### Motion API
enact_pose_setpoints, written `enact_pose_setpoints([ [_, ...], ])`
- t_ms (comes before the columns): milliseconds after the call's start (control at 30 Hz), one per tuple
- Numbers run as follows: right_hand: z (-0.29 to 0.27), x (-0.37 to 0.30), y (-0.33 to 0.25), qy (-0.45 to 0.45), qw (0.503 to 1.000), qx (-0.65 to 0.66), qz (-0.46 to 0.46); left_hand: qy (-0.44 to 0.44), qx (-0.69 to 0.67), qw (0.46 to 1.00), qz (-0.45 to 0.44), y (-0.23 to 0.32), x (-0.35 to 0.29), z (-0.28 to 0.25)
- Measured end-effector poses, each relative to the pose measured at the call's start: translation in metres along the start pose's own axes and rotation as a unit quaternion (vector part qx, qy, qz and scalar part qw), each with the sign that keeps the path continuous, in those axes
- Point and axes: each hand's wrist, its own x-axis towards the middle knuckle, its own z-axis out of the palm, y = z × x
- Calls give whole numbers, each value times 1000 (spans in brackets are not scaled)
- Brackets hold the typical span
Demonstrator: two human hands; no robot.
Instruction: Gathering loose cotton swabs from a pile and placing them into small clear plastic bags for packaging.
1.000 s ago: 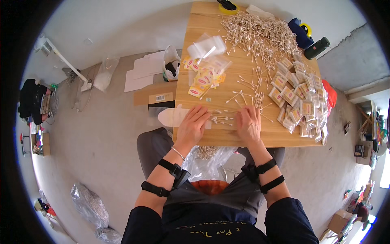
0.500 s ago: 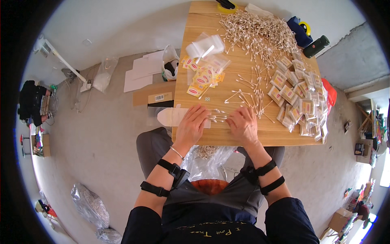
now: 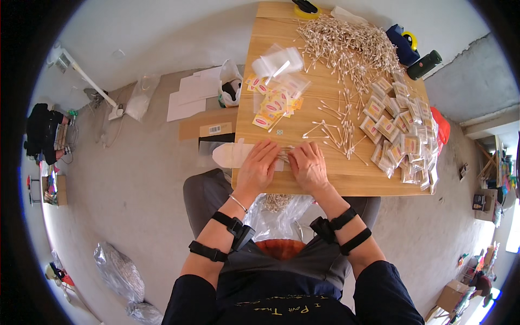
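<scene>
Near the table's front edge, a small bunch of cotton swabs point(image 3: 285, 151) lies between my two hands. My left hand point(image 3: 258, 167) is closed over one end of the bunch, its fingers covering part of it. My right hand point(image 3: 309, 169) has its fingertips bent together at the other end, in contact with the swabs. A white paper-like piece with a rounded end point(image 3: 230, 155) reaches out from under my left hand past the table's left edge. Loose cotton swabs point(image 3: 340, 131) are scattered just beyond my right hand.
A big heap of cotton swabs point(image 3: 346, 46) covers the far side. Packed swab bags point(image 3: 398, 130) are piled on the right. Yellow cards point(image 3: 275, 104) and clear plastic bags point(image 3: 279, 62) lie at the left. A dark cylinder point(image 3: 424, 65) and yellow tape point(image 3: 410, 40) stand at the far right.
My right hand has moved left, closer to my left hand, and its fingertips have met the swab ends. Less of the bunch shows now. My left hand has stayed nearly in place.
</scene>
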Motion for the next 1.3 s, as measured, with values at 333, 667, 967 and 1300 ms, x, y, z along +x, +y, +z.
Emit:
enact_pose_setpoints([
  [333,-28,18,23,20,998,46,32,-7,-53,994,-100,8,2,-5],
  [667,-47,12,-15,-9,993,121,6,79,-10,997,-24,34,11,-32],
  [967,-65,-9,-63,4,769,604,211,54,-262,952,-149,94,3,-60],
  [1300,-89,-24,-84,8,792,585,174,-29,-316,941,-120,118,-4,-88],
])
